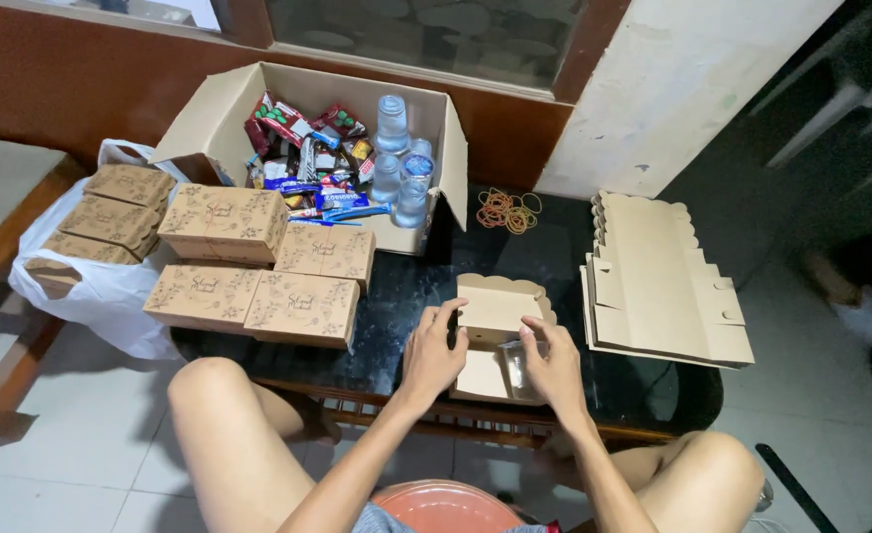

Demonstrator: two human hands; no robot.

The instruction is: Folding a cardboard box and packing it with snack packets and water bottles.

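Note:
A small brown cardboard box (495, 308) with a scalloped lid stands open near the front edge of the dark glass table (406, 281). My left hand (433, 348) grips its left wall, fingers over the rim. On the right side, my right hand (554, 363) holds the box wall, with what looks like a clear wrapper under the fingers. The box interior is partly hidden by both hands.
Several closed decorated boxes (258, 262) sit at left, more on a white plastic bag (90, 286). A big open carton (307, 128) holds snacks and water bottles (396, 158). Flat unfolded boxes (658, 281) are stacked at right; rubber bands (508, 209) lie behind.

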